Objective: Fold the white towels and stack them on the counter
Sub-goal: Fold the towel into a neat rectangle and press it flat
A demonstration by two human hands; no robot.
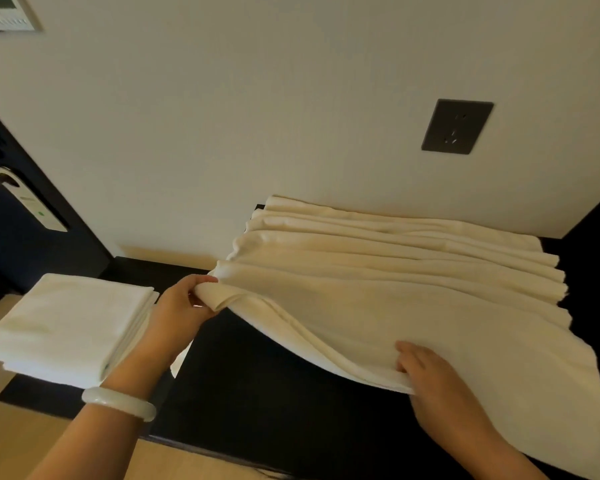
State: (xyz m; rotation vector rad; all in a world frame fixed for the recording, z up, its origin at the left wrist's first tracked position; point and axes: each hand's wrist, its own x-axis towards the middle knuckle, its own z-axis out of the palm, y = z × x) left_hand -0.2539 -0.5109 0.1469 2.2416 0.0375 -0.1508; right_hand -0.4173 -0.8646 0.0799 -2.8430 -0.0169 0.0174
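Now — left hand (178, 306) pinches towel (395, 306) | right hand (430, 382) grips towel | hanger (37, 207) print blurred

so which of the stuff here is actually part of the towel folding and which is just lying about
Part of the job:
top towel, gripped by the left hand and right hand
towel pile under it
folded stack at the left
dark counter

Just there:
wall socket
door hanger
wall panel, top left
bracelet on the left wrist

Both hands (182, 303) (426, 372) pinching towel (378, 306), folded stack (66, 323)
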